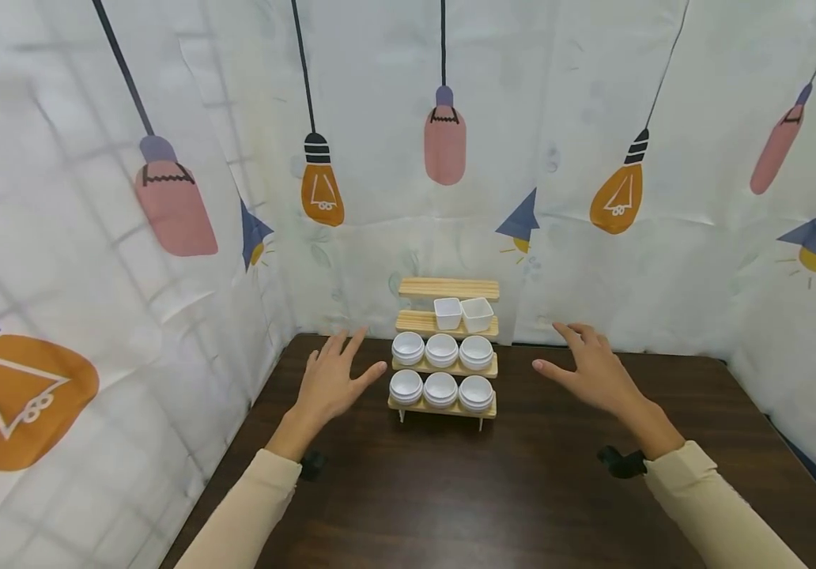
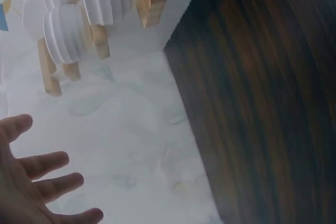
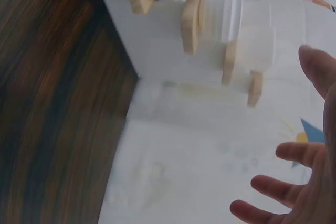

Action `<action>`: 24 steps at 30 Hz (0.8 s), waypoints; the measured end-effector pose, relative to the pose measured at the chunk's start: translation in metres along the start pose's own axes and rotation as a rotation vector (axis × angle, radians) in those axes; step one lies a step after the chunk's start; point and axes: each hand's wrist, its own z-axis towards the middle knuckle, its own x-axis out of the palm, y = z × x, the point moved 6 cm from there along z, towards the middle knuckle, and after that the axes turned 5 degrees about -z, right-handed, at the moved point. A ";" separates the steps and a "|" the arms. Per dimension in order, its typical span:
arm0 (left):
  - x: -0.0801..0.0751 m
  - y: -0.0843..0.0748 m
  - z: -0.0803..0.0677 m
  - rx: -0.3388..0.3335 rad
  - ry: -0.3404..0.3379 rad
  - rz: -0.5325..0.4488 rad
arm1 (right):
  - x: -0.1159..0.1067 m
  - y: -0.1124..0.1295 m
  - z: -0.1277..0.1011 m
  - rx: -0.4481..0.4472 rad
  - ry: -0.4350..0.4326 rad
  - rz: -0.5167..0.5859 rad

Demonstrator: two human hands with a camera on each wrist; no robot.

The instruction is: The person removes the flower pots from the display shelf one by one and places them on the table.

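Observation:
A tiered wooden rack [image 1: 443, 409] stands towards the back of the dark table, between my two hands. White round bowls [image 1: 440, 387] are stacked in rows on its two lower tiers. Two white square bowls [image 1: 477, 313] sit on the tier above, and the top tier [image 1: 448, 288] is bare. My left hand [image 1: 330, 379] is raised left of the rack, fingers spread, apart from the bowls. On the other side my right hand [image 1: 593, 371] hovers with fingers extended, holding nothing. Both wrist views show ridged bowl sides on the rack, with the fingers clear of them.
The dark wooden table [image 1: 408, 498] spreads in front of the rack. White cloth [image 1: 379, 197] printed with hanging lamps and bulbs encloses the back and sides. A dark strap [image 1: 621, 461] is on the right wrist.

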 end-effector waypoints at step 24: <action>0.035 0.010 0.032 -0.104 -0.115 -0.726 | 0.024 0.047 0.056 0.010 -0.071 0.453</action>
